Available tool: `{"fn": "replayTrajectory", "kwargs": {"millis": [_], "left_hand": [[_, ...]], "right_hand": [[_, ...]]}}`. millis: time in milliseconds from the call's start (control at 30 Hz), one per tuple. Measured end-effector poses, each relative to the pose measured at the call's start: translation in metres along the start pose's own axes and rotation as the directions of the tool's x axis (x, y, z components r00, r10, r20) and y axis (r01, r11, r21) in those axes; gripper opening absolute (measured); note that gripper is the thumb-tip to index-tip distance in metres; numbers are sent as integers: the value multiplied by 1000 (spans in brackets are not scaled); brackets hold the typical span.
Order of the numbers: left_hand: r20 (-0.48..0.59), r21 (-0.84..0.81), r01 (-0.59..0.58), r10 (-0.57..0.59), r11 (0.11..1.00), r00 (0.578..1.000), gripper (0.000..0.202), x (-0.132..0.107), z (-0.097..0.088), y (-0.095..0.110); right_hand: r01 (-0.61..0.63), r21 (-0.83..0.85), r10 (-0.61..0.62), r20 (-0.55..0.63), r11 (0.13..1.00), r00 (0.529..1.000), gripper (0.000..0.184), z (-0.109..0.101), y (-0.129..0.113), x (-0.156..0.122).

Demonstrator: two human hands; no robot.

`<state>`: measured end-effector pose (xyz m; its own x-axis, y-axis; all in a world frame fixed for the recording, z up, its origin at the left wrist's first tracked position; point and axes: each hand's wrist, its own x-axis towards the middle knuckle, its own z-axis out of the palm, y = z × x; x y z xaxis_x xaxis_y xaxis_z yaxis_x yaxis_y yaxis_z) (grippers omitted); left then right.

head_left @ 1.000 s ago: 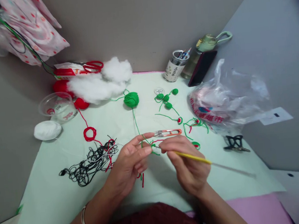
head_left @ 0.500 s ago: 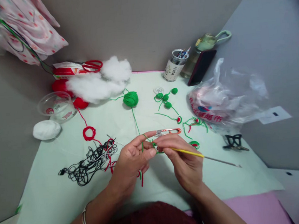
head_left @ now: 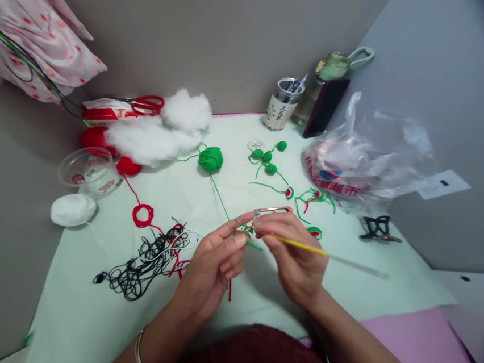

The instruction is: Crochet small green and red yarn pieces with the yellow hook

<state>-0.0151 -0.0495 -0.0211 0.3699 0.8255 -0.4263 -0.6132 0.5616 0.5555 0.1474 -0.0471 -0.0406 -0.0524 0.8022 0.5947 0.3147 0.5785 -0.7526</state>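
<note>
Between the fingertips of my left hand point(head_left: 215, 255) is a small piece of green crochet point(head_left: 249, 232), with green yarn running over the index finger. That strand leads back to a green yarn ball point(head_left: 210, 159) in the middle of the table. My right hand point(head_left: 298, 253) grips a crochet hook point(head_left: 302, 245) by its yellow handle, its tip close against the green piece. The hook's grey far end is blurred. Just beyond my right fingers lie orange-handled thread snips point(head_left: 285, 209). How the hook tip sits in the stitches is too small to make out.
Tangled black yarn point(head_left: 137, 271) and a red yarn ring point(head_left: 143, 215) lie left, with white stuffing point(head_left: 148, 139) behind. Small green crocheted balls point(head_left: 267, 157), a plastic bag point(head_left: 352, 165), a pen can point(head_left: 281, 106) and a black claw clip point(head_left: 378, 229) are right.
My left fingers have closed in on the green piece, and a short green tail now shows below it. The hook has shifted slightly, its far end blurring.
</note>
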Motion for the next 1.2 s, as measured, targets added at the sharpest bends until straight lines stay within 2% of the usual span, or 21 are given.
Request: {"fn": "replayTrajectory", "kwargs": {"millis": [67,133,200,267,433,567,633,700,767,800,867,900,967,1033,1100,1200], "left_hand": [[-16,-18,-13,13,1000,1000,31,1,-3,7],[-28,-12,-43,42,999,999,24,2,-6,11],[-36,18,-68,69,998,997,18,3,-6,12],[-43,74,-98,101,992,994,19,4,-5,9],[-15,207,-138,145,968,989,35,4,-1,-1],[1,187,-91,93,978,996,36,3,-4,3],[6,163,-72,71,984,997,34,2,-6,6],[-14,152,-75,78,986,997,33,2,-5,7],[-55,157,-102,112,982,992,37,1,-3,5],[-69,159,-113,125,981,990,40,1,-2,4],[-66,132,-105,115,986,991,47,1,1,2],[-52,109,-82,88,991,995,49,1,1,1],[-12,74,-19,20,997,1000,50,2,0,0],[-1,72,10,-10,997,1000,47,3,-2,1],[-23,97,-24,26,995,999,42,4,-5,3],[-62,153,-116,127,981,990,36,5,-7,4]], "right_hand": [[-155,207,166,-37,966,985,21,-4,2,5],[-273,384,312,-42,882,949,16,-7,3,9],[-345,504,404,-9,792,915,14,-7,3,12],[-365,543,412,37,757,910,14,-6,1,12],[-324,417,308,107,849,945,14,0,0,9],[-397,533,385,140,747,912,14,-1,2,10],[-414,525,400,147,744,905,18,-4,0,10],[-340,391,325,105,855,940,19,-7,-3,9],[-156,142,142,101,978,985,20,-9,-5,5],[-40,10,39,124,999,991,23,-10,-6,3],[159,-177,-121,207,971,971,34,-9,-6,-2],[219,-226,-164,239,949,957,41,-9,-5,-5],[246,-232,-194,226,941,955,47,-7,-3,-7],[164,-140,-140,168,976,976,43,-7,-2,-6],[12,6,-12,91,1000,996,32,-8,-1,-1],[-219,276,211,57,936,976,20,-9,-1,8]]}}
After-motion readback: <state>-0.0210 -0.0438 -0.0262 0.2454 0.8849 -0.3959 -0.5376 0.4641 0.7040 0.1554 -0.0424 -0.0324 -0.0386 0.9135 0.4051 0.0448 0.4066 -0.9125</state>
